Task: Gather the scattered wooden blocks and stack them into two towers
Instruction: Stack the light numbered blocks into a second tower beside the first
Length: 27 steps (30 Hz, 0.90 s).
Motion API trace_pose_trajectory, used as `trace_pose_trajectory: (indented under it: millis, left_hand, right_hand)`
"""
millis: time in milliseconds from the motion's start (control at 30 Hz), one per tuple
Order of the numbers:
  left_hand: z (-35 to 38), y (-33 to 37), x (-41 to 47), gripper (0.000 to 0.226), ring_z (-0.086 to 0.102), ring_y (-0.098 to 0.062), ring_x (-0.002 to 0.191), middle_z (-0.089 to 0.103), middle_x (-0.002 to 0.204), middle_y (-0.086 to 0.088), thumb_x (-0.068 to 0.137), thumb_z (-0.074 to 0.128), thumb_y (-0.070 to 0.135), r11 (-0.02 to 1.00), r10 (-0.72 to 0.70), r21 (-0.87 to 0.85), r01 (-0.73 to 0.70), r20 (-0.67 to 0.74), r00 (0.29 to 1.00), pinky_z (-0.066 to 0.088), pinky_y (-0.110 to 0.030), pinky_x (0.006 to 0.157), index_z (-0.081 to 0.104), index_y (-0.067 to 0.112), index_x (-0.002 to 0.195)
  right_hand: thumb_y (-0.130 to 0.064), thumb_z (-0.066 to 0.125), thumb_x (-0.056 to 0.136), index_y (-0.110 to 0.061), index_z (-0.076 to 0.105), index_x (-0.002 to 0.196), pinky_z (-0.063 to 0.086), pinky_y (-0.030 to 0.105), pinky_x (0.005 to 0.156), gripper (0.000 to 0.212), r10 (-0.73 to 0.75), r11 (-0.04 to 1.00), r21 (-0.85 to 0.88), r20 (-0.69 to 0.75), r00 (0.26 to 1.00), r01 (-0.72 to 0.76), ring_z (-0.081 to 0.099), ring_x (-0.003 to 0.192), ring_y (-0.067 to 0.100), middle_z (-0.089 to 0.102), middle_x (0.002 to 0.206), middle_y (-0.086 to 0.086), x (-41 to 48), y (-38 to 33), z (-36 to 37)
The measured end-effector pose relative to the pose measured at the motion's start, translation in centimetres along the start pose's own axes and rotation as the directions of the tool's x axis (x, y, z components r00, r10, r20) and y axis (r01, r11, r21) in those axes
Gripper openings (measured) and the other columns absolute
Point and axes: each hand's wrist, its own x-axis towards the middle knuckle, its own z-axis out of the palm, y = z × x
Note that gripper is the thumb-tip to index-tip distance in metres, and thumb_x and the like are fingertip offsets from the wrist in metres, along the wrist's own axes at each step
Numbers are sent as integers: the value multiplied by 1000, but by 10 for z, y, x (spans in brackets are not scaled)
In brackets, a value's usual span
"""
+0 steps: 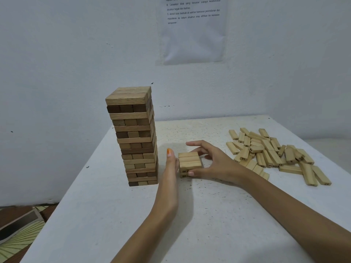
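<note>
Stage: the second tower is judged barely begun, with two layers laid and most blocks not yet gathered.
Left grip (171,168): fingers are held straight and together, edge-on, just beside the left face of the short stack of pale rectangular wooden blocks (190,164); contact cannot be told.
Right grip (212,162): it is spread, with the thumb pressed to the stack's near face and the fingers arched past its far right side.
Short stack: it is set between the two grips, three blocks per layer.
Handling: the blocks are judged light, stiff and smooth, so easily nudged out of line.
Hold: each block is best taken by its long sides, and layers squared by flat pressure on opposite faces.
Loose pile of pale numbered wooden blocks (273,154): it is heaped well to the right of the right grip.
Tall tower of mixed brown wooden blocks (135,137): it stands just left of the left grip, and a knock is to be avoided.
Table: a white speckled table (209,215), judged flat and firm.
Room: a white wall with a printed paper sheet (193,31) lies beyond both grips, and a patterned floor mat (19,234) lies far below and left.
</note>
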Motion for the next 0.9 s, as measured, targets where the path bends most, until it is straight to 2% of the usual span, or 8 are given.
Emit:
trace_pose_trajectory:
  millis: [200, 267, 333, 400, 500, 767, 867, 900]
  left_hand:
    - [-1, -1, -1, 35, 39, 29, 70, 47, 88, 38, 96, 15, 55, 1000, 10, -8, -10, -7, 1000, 16, -21, 91, 48, 47, 87]
    - [-2, -2, -2, 39, 39, 27, 87, 48, 108, 35, 95, 15, 55, 1000, 20, -15, -20, 3, 1000, 15, -21, 92, 48, 45, 114]
    - [-4, -2, -1, 56, 31, 13, 111, 42, 136, 24, 95, 16, 57, 1000, -8, -17, 9, 18, 1000, 14, -23, 99, 37, 34, 141]
    - [-5, -2, 0, 62, 26, 7, 119, 35, 148, 17, 94, 16, 59, 999, -38, -7, 38, 19, 999, 11, -29, 110, 32, 29, 145]
    - [-5, -3, 1, 63, 23, 2, 134, 32, 150, 16, 93, 15, 59, 1000, -29, 13, 29, 22, 999, 9, -33, 113, 32, 30, 146]
    - [-5, -7, 3, 47, 31, 10, 113, 42, 119, 28, 93, 15, 59, 1000, 24, -6, -24, 34, 999, 14, -23, 94, 41, 43, 129]
    - [-5, -7, 3, 42, 40, 23, 94, 45, 110, 35, 94, 16, 58, 999, 48, -13, -48, 26, 999, 16, -16, 93, 42, 43, 123]
    - [-4, -6, 3, 37, 42, 27, 86, 46, 105, 37, 94, 17, 57, 998, 56, -10, -56, 27, 998, 18, -12, 91, 45, 44, 113]
  right_hand:
    - [-32, 88, 65, -44, 43, 136, 31, 33, 114, 85, 30, 999, 14, 38, 999, -30, 51, 120, -2, 62, 122, -17, -3, -4, -3]
    - [-32, 88, 66, -43, 43, 136, 32, 36, 113, 84, 31, 999, 21, 34, 999, -32, 52, 119, -4, 62, 123, -20, -5, -7, -5]
    - [-31, 86, 67, -41, 43, 136, 34, 37, 111, 82, 30, 999, 31, 18, 999, -31, 54, 117, -4, 63, 122, -21, -6, -10, -6]
    - [-30, 86, 68, -39, 45, 135, 35, 35, 109, 79, 26, 999, 31, 0, 1000, -26, 55, 116, -2, 64, 121, -19, -7, -10, -6]
    - [-26, 85, 71, -37, 46, 134, 35, 30, 104, 75, 17, 1000, 20, -15, 1000, -16, 55, 115, -4, 66, 118, -18, -6, -10, -5]
    - [-27, 84, 72, -39, 47, 134, 35, 26, 102, 73, 34, 999, 8, -8, 999, -34, 54, 115, -6, 65, 120, -21, -6, -12, -3]
    - [-43, 83, 67, -41, 43, 138, 34, 33, 111, 82, 86, 996, -7, 0, 996, -86, 46, 123, -6, 56, 131, -22, -9, -17, -6]
    - [-50, 79, 66, -40, 38, 143, 31, 35, 115, 88, 116, 993, -34, 12, 993, -115, 40, 129, -4, 48, 139, -21, -12, -21, -8]
